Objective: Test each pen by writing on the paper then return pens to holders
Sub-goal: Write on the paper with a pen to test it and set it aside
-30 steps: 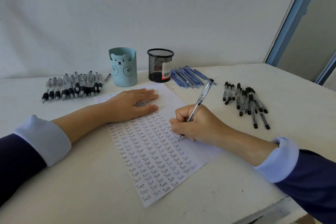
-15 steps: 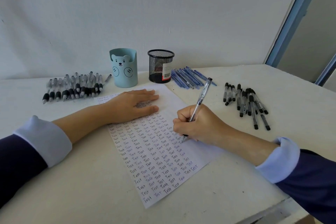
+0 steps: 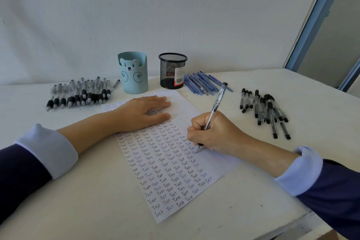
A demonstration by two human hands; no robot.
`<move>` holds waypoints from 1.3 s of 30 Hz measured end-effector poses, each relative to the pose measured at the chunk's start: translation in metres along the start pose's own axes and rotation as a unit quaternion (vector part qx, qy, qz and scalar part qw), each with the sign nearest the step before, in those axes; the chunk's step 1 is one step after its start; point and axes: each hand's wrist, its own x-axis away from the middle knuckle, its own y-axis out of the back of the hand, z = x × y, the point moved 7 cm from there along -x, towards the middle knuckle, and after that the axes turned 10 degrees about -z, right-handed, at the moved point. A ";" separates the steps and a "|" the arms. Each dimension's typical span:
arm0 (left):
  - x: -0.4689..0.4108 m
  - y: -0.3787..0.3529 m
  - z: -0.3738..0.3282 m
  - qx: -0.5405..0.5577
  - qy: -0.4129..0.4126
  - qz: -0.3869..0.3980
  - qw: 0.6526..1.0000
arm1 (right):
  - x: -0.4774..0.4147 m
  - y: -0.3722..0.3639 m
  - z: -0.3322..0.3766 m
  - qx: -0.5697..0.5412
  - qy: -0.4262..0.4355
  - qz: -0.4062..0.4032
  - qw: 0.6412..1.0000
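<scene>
You sit at a white table (image 3: 93, 200) pushed against a plain pale wall (image 3: 175, 15), with a blue frame (image 3: 315, 15) at the right. At the back stand a teal bear pen holder (image 3: 132, 73) and a black mesh pen holder (image 3: 172, 71). Blue pens (image 3: 202, 84) lie beside the mesh one, with black-grip pens (image 3: 79, 93) at far left and black-capped pens (image 3: 265, 111) at far right.

Your left hand (image 3: 140, 113) lies flat, fingers straight, on the paper (image 3: 194, 109). Your right hand (image 3: 216, 134) grips a clear pen (image 3: 217, 103), its tip on the sheet.

Since a second ago the tip has crept slightly right along its row. Your left hand and the piles have stayed put.
</scene>
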 end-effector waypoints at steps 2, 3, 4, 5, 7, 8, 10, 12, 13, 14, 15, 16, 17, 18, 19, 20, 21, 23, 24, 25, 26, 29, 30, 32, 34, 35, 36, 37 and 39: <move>0.000 0.000 0.000 0.001 -0.001 0.000 1.000 | -0.001 0.001 -0.002 -0.001 -0.004 -0.005 1.000; 0.000 0.000 -0.001 0.002 -0.001 -0.001 1.000 | -0.001 0.002 -0.002 -0.002 -0.002 -0.007 1.000; 0.000 0.001 -0.001 0.002 -0.001 -0.002 1.000 | -0.002 0.001 -0.002 -0.002 0.002 -0.006 1.000; 0.000 0.001 -0.001 0.001 -0.002 -0.003 1.000 | -0.002 0.001 -0.002 0.000 0.005 -0.004 1.000; 0.000 0.000 -0.002 0.001 -0.004 -0.003 1.000 | -0.002 0.001 -0.002 0.005 0.003 -0.005 1.000; 0.001 0.000 -0.002 0.004 -0.004 -0.003 1.000 | -0.002 0.001 -0.002 0.002 0.002 -0.007 1.000; 0.001 0.001 -0.001 0.007 -0.003 -0.005 1.000 | -0.002 0.000 -0.003 -0.004 0.003 -0.008 1.000; 0.001 0.000 -0.001 0.007 -0.003 -0.007 1.000 | -0.002 -0.001 -0.004 -0.007 0.002 0.000 1.000; 0.001 0.001 -0.002 0.007 -0.003 -0.008 1.000 | -0.002 -0.001 -0.004 -0.004 0.000 0.001 1.000; 0.001 0.001 -0.002 0.006 -0.002 -0.008 1.000 | -0.002 0.000 -0.004 0.000 -0.003 -0.002 1.000; 0.001 0.001 -0.002 0.004 -0.002 -0.008 1.000 | -0.002 0.001 -0.003 0.003 -0.004 -0.008 1.000; 0.001 0.001 -0.002 0.004 -0.003 -0.007 1.000 | -0.002 0.004 -0.002 -0.002 -0.006 -0.019 1.000; 0.001 0.000 -0.002 0.006 -0.004 -0.007 1.000 | -0.002 0.007 0.001 -0.019 -0.003 -0.029 0.999; 0.001 0.000 -0.002 0.009 -0.005 -0.007 1.000 | -0.002 0.011 0.004 -0.040 0.008 -0.041 0.998; 0.001 0.000 -0.001 0.011 -0.005 -0.007 1.000 | -0.003 0.015 0.008 -0.056 0.025 -0.051 0.997; 0.001 0.000 -0.001 0.012 -0.005 -0.008 1.000 | -0.004 0.019 0.012 -0.056 0.042 -0.061 0.996; 0.001 0.001 -0.001 0.011 -0.005 -0.008 1.000 | -0.004 0.023 0.016 -0.048 0.055 -0.073 0.995; 0.001 0.001 -0.002 0.007 -0.005 -0.009 1.000 | -0.007 0.035 0.020 -0.024 0.065 -0.107 0.992; 0.002 0.001 -0.003 0.005 -0.006 -0.009 1.000 | -0.009 0.041 0.020 -0.019 0.064 -0.128 0.989; 0.002 0.001 -0.003 0.005 -0.006 -0.009 1.000 | -0.011 0.047 0.018 -0.016 0.060 -0.146 0.987; 0.002 0.002 -0.004 0.005 -0.006 -0.010 1.000 | -0.013 0.051 0.017 -0.010 0.056 -0.154 0.986; 0.002 0.002 -0.003 0.004 -0.007 -0.010 1.000 | -0.018 0.057 0.011 0.003 0.055 -0.155 0.986; 0.002 0.002 -0.003 0.003 -0.008 -0.010 1.000 | -0.019 0.058 0.008 0.011 0.057 -0.151 0.987; 0.003 0.002 -0.005 -0.001 -0.012 -0.011 1.000 | -0.022 0.057 0.004 0.029 0.060 -0.144 0.987; 0.003 0.004 -0.006 -0.007 -0.015 -0.021 1.000 | -0.024 0.054 0.003 0.031 0.077 -0.136 0.987; 0.003 0.005 -0.006 -0.016 -0.014 -0.032 0.999 | -0.024 0.053 0.003 0.040 0.092 -0.131 0.986; 0.003 0.006 -0.005 -0.032 -0.009 -0.045 0.998 | -0.023 0.051 0.006 0.070 0.114 -0.126 0.983; 0.003 0.007 -0.003 -0.048 0.001 -0.055 0.997 | -0.022 0.049 0.009 0.119 0.140 -0.119 0.976; 0.003 0.008 0.001 -0.065 0.022 -0.062 0.996 | -0.020 0.043 0.009 0.184 0.166 -0.101 0.964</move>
